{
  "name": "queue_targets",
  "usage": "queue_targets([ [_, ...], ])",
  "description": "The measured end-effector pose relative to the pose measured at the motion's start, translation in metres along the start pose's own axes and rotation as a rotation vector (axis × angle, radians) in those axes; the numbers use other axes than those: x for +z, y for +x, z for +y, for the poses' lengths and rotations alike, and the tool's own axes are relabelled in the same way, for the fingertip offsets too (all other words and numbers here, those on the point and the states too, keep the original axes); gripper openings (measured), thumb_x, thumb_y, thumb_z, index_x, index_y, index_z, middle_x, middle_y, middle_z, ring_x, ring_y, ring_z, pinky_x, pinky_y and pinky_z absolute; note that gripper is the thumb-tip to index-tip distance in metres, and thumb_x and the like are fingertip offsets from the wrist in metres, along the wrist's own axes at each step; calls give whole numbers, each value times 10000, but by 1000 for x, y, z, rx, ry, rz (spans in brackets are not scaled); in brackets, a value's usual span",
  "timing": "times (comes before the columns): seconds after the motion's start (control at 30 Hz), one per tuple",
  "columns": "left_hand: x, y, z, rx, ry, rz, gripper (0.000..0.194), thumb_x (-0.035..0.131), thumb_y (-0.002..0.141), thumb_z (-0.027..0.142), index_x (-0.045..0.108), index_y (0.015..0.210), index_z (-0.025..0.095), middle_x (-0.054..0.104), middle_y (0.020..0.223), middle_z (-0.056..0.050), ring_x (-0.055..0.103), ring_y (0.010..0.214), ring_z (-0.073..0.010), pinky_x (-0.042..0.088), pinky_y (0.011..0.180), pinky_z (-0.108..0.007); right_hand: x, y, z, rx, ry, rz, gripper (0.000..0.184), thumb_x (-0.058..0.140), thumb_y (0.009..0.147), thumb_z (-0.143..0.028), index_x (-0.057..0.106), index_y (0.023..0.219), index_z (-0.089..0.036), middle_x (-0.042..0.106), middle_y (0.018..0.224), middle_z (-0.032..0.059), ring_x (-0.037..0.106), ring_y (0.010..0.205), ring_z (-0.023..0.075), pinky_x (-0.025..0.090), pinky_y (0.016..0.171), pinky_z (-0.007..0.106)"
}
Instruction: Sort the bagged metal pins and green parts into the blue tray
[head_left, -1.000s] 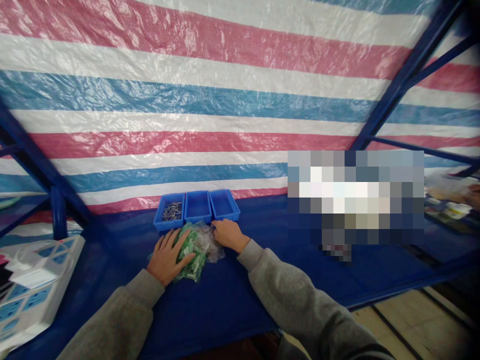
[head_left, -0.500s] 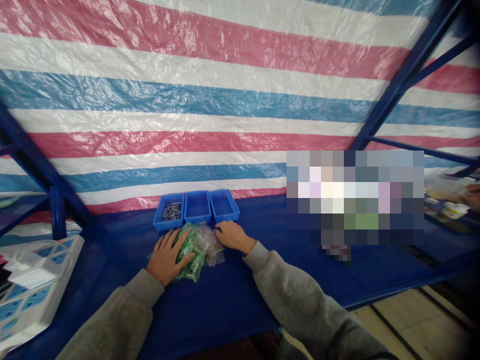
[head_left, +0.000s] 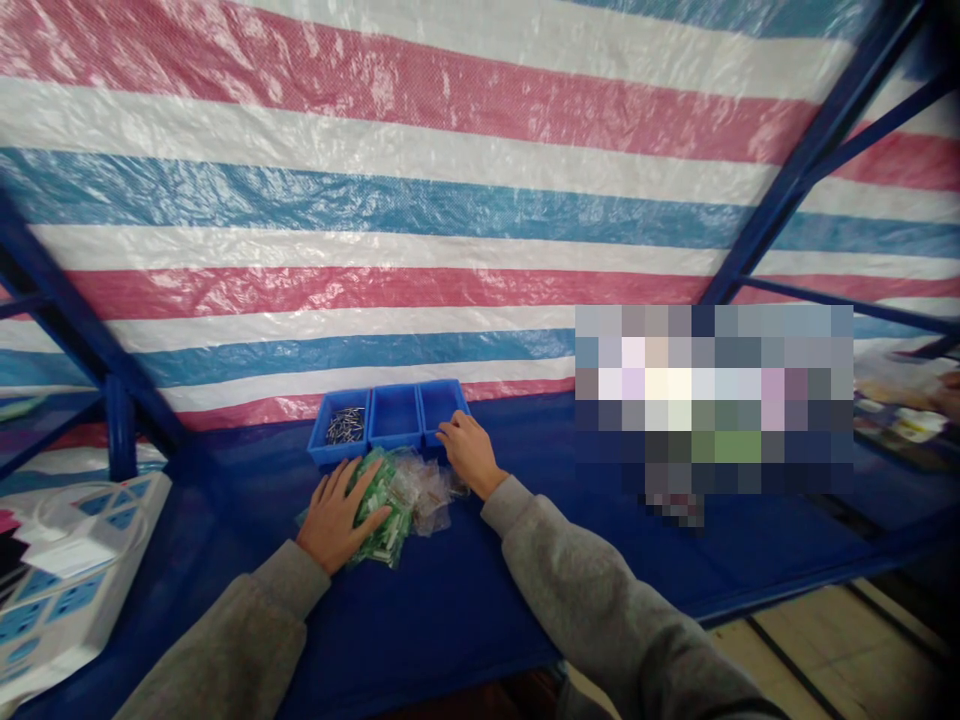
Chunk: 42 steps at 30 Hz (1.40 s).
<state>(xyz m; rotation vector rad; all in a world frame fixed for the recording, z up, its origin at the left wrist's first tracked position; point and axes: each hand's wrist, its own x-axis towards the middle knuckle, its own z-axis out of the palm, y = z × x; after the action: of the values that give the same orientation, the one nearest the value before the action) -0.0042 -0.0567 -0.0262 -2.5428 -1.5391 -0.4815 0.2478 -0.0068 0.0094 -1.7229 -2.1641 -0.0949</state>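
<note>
My left hand (head_left: 336, 515) lies open, fingers spread, on a heap of green clear plastic bags (head_left: 386, 540) with pale pieces inside. Clear plastic bags (head_left: 429, 492) lie against the heap's right side. My right hand (head_left: 472, 452) is at the near right corner of the right-hand blue bin (head_left: 442, 400), fingertips pinched together over its front edge. Whatever is between those fingers is too small or hidden to make out. Beside that bin stands the middle blue bin (head_left: 395, 440), with nothing seen inside. Many small metal screw-like pieces (head_left: 346, 425) lie in the left blue bin (head_left: 318, 436).
A white power strip (head_left: 97, 615) with cables and a white adapter sits on the blue tabletop (head_left: 427, 630) at left. Blue frame posts (head_left: 120, 425) rise at both sides. Striped sheeting (head_left: 420, 290) hangs behind. A blurred block covers the right.
My right hand has moved forward from the clear bags to the front edge of the right-hand bin. My left hand stays on the green bags.
</note>
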Motion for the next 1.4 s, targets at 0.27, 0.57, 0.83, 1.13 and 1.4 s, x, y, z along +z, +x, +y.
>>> queue_targets([
  [0.27,1,6,-4,29,-43,-17,615,391,866,517,237,1417,293,351,1420,-72,318,1301,-263,282,1056,-455,-1,-6,-8,-18,154,92,315,364,948,-309,593,1124,-181,535,1038,90,516,955,169,412,876,275],
  [0.57,-9,-16,-1,-54,30,-104,738,405,807,624,124,1428,341,180,1505,-71,173,1353,-371,224,1003,-620,-2,-69,-13,-335,181,-193,849,424,787,-679,121,1454,-250,79,1512,113,76,1373,317,170,1076,502],
  [0.83,-2,-6,-4,12,26,-80,753,422,807,619,127,1432,321,139,1515,-74,163,1366,-336,260,1027,-561,17,-56,-18,-338,184,-177,827,401,829,-638,135,1455,-167,95,1505,161,96,1378,309,185,1086,485],
  [1.13,-13,-11,-10,164,0,-3,830,475,763,640,143,1438,289,144,1512,-92,206,1352,-336,230,1058,-525,4,-67,-13,-414,207,-161,874,456,784,-665,121,1458,-220,58,1516,126,99,1376,320,169,1092,499],
  [1.4,-11,-7,-11,248,58,-52,823,454,766,655,149,1435,284,125,1517,-84,147,1371,-336,225,1061,-531,8,-63,-16,-413,199,-244,821,369,808,-691,117,1455,-255,18,1521,109,37,1381,324,138,1087,531],
])
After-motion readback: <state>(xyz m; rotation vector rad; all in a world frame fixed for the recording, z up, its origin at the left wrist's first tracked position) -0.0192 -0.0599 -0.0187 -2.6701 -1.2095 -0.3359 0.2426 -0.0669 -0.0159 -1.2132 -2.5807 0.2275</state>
